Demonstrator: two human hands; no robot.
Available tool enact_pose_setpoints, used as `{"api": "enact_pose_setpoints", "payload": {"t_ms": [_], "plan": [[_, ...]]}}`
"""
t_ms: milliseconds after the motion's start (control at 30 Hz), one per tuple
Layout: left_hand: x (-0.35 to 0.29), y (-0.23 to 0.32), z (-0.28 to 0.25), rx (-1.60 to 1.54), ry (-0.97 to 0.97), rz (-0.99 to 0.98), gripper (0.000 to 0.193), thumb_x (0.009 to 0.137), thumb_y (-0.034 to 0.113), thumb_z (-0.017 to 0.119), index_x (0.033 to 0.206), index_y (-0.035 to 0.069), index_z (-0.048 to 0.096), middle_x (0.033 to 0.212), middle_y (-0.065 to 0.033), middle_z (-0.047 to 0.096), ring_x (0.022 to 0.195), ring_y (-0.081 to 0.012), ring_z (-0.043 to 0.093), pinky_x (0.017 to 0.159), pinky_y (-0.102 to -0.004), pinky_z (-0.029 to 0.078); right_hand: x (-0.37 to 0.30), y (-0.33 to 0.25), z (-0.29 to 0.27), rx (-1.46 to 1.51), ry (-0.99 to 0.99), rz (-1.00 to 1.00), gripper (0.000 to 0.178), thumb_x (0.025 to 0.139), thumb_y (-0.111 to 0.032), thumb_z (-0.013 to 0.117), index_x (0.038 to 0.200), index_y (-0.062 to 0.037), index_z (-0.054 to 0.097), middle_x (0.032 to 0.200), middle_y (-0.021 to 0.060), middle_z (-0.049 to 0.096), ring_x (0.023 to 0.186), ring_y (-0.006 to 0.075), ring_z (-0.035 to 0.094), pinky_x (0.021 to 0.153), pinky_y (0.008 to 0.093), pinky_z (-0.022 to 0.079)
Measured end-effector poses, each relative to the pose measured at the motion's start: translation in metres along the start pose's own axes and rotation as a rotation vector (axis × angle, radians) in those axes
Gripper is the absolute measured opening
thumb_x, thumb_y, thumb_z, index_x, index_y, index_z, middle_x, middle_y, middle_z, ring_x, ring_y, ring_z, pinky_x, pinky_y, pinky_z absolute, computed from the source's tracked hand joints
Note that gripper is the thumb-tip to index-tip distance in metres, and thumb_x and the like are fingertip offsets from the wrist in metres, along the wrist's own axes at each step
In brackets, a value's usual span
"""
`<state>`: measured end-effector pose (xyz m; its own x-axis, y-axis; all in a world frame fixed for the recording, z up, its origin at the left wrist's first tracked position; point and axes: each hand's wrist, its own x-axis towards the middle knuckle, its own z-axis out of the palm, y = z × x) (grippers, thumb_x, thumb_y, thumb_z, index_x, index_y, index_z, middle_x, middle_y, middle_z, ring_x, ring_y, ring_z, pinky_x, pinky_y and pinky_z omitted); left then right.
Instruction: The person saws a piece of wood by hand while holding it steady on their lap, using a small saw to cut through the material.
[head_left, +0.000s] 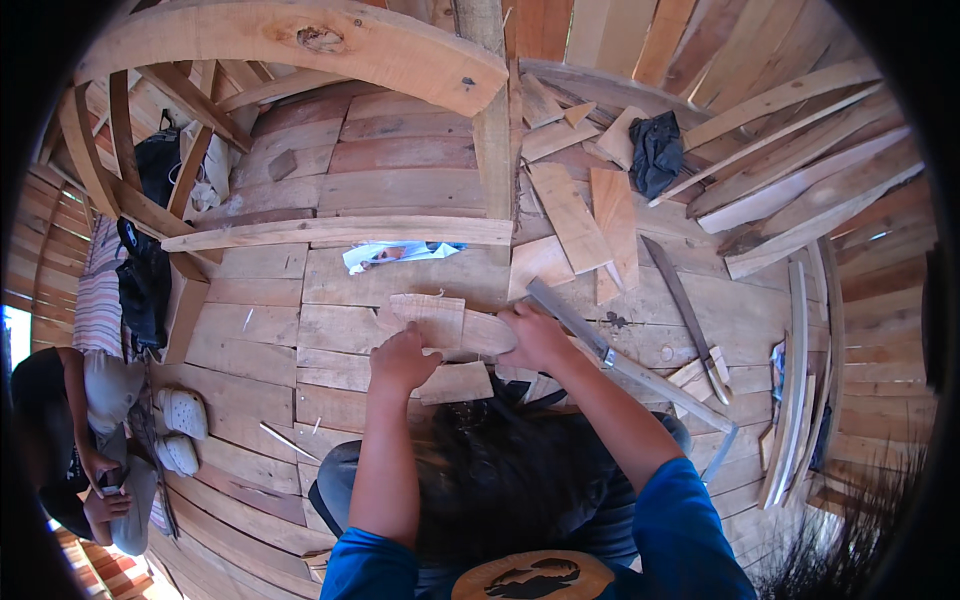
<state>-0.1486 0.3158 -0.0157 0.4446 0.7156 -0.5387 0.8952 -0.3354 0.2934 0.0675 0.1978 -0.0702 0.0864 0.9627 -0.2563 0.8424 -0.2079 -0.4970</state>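
Observation:
Both my hands are on a pale carved piece of wood (pixel 485 334) in front of my lap. It has a squared, thicker left part and a rounded right end. My right hand (pixel 540 340) closes around the rounded end. My left hand (pixel 402 360) grips the near edge of the squared part, its fingertips partly hidden. Just below lies a short wood offcut (pixel 455 383), near my left wrist. A long grey metal tool with a bent end (pixel 655 384) lies beside my right forearm. Farther right, a long dark blade (pixel 680 295) rests on the floor planks.
Several cut boards (pixel 570 215) and a black crumpled bag (pixel 656 155) lie ahead right. A large curved wooden beam (pixel 400 60) crosses the far left, above a wooden rail (pixel 340 232). Another person (pixel 90 450) sits at left, near white clogs (pixel 182 415). Long planks (pixel 800 200) lean at right.

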Motion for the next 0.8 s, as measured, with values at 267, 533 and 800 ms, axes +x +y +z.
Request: {"api": "enact_pose_setpoints", "payload": {"t_ms": [267,533,800], "plan": [[0.003,-0.024,-0.007,-0.108,0.323,-0.214,0.055,0.076,0.041,0.072,0.11,0.005,0.05,0.101,-0.0158,0.067,0.1,-0.0361,0.064,0.083,-0.0465,0.05,0.011,0.001,-0.014,0.133,-0.086,-0.014,0.076,0.061,-0.037,0.081,0.124,-0.0013,0.059,0.127,0.0234,0.056,0.116,0.0364,0.056,0.099,0.0399,0.046],[0.011,-0.032,-0.01,-0.457,0.466,-0.181,0.065,0.08,0.044,0.07,0.115,-0.003,0.042,0.103,-0.028,0.065,0.098,-0.046,0.062,0.082,-0.0517,0.049,0.01,-0.017,-0.024,0.384,-0.109,0.077,0.076,0.062,-0.044,0.082,0.122,-0.0016,0.062,0.127,0.0228,0.057,0.115,0.0355,0.057,0.101,0.0387,0.044],[0.009,-0.031,-0.012,-0.325,0.382,-0.215,0.065,0.082,0.045,0.067,0.118,-0.002,0.04,0.101,-0.0287,0.064,0.097,-0.0467,0.062,0.083,-0.051,0.048,-0.012,-0.022,-0.015,0.209,0.071,0.01,0.077,0.061,-0.044,0.082,0.123,-0.0031,0.062,0.129,0.0236,0.055,0.119,0.0357,0.055,0.103,0.0388,0.043]]}}
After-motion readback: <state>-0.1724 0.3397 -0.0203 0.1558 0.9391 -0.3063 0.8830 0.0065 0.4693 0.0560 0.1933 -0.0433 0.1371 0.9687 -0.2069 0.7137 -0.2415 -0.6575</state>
